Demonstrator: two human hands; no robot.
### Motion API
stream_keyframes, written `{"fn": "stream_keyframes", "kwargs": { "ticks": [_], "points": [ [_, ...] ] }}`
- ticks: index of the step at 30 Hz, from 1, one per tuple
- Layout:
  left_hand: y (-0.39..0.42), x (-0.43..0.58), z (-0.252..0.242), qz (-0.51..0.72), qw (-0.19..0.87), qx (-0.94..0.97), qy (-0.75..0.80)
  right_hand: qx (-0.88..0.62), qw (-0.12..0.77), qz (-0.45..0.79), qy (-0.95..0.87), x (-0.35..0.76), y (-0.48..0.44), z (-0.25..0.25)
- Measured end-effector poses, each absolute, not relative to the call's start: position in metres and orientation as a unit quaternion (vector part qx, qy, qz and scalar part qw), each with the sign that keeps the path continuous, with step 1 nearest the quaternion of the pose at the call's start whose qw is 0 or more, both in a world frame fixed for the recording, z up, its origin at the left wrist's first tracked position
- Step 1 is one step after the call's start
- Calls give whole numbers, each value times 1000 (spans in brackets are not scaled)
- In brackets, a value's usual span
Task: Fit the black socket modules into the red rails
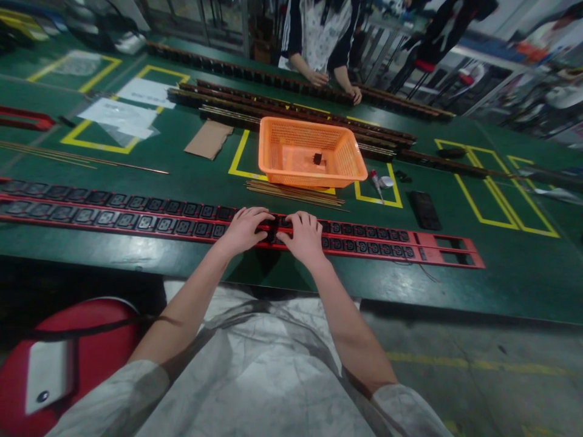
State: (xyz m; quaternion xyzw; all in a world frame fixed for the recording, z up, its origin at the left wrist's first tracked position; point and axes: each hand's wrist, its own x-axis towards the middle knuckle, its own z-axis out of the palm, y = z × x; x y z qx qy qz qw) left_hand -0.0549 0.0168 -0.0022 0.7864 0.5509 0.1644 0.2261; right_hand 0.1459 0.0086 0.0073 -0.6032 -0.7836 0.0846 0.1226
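Two long red power strips (446, 250), set with rows of black sockets (183, 227), lie side by side along the front of the green table. My left hand (247, 230) curls over them near the middle, its thumb and forefinger bent around a black socket (272, 228). From the other side my right hand (304, 238) closes in the same way, thumb and fingers on that socket. The fingers cover part of it, so I cannot tell how deep it sits. Beyond the hands stands an orange plastic basket (314, 180) with one small black block (317, 159) inside.
Thin brass-coloured rods (296, 195) lie before the basket. To its right are a red-capped tube (376, 184) and a black phone-like slab (424, 210). Cardboard (208, 139) and long dark rails (291, 112) lie farther back. A co-worker's hands (334, 85) rest across the table.
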Motion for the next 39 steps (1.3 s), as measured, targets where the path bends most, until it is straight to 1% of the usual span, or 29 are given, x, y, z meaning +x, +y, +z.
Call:
{"fn": "stream_keyframes", "kwargs": {
  "ticks": [7,10,16,19,39],
  "points": [
    [14,-58,-6,172,205,802,534,-606,123,87,-781,146,11,4],
    [9,-61,-11,185,166,815,524,-605,122,89,-782,146,9,6],
    [-3,-54,-21,222,75,798,556,-603,122,91,-783,146,6,9],
    [-7,-51,-22,231,48,794,561,-604,126,95,-781,146,7,7],
    [-2,-38,-15,220,23,775,592,-602,142,84,-781,146,7,1]
  ]
}}
